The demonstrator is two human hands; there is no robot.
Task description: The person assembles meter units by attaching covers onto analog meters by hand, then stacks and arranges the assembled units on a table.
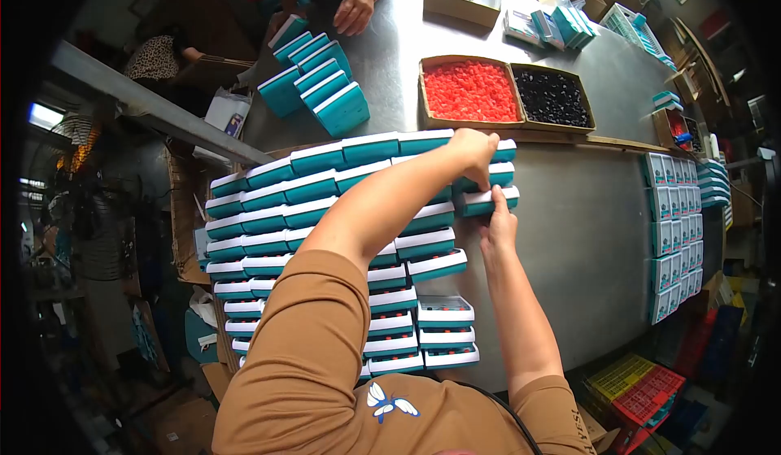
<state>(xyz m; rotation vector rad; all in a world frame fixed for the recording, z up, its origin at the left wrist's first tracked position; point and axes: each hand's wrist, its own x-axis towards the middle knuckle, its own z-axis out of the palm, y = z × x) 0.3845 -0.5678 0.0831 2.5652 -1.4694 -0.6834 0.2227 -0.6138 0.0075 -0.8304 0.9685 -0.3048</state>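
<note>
Rows of teal boxes with white edges (pixel 313 187) cover the left and middle of the metal table. At the right end of these rows, my left hand (pixel 476 156) reaches over the boxes, its fingers bent down against one. My right hand (pixel 500 226) is just below and to the right, its fingers at the near teal-and-white box (pixel 480 203). Both hands are close together. What my left fingertips hold, if anything, is too small to make out.
Beyond the rows stand a box of red pieces (pixel 470 91) and a box of black pieces (pixel 553 97). Teal boxes (pixel 342 111) stand at the back left near a co-worker's hand (pixel 355 12). Stacked boxes (pixel 675 235) line the right edge.
</note>
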